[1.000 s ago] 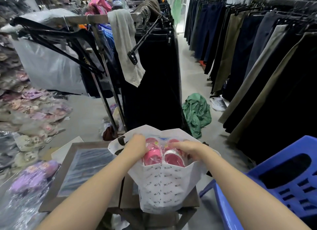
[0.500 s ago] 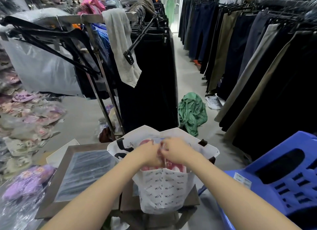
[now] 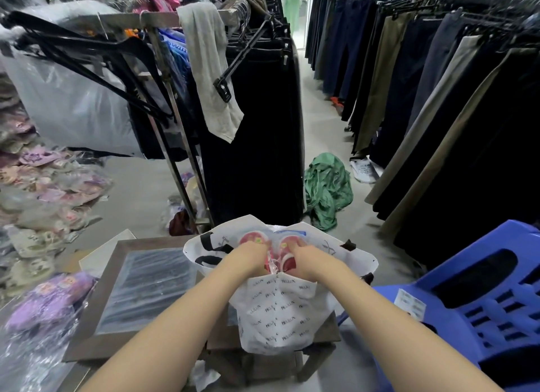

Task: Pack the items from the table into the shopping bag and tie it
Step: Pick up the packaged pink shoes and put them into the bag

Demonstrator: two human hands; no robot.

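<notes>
Head view – both hands are sunk in the mouth of the white shopping bag (image 3: 280, 313) on the table (image 3: 96, 327): left hand (image 3: 251, 257) and right hand (image 3: 306, 260) press on the pink slippers (image 3: 287, 257) inside; their grip cannot be told

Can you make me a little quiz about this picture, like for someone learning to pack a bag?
1. True or false: both hands are down in the open top of the white shopping bag.
2. What colour are the packed slippers between the left hand and the right hand? A) pink B) green C) black
3. What blue thing stands on the person's right side?

Key
1. True: both hands reach into the bag's open mouth.
2. A: they are pink, in clear wrapping.
3. A blue plastic chair.
</notes>
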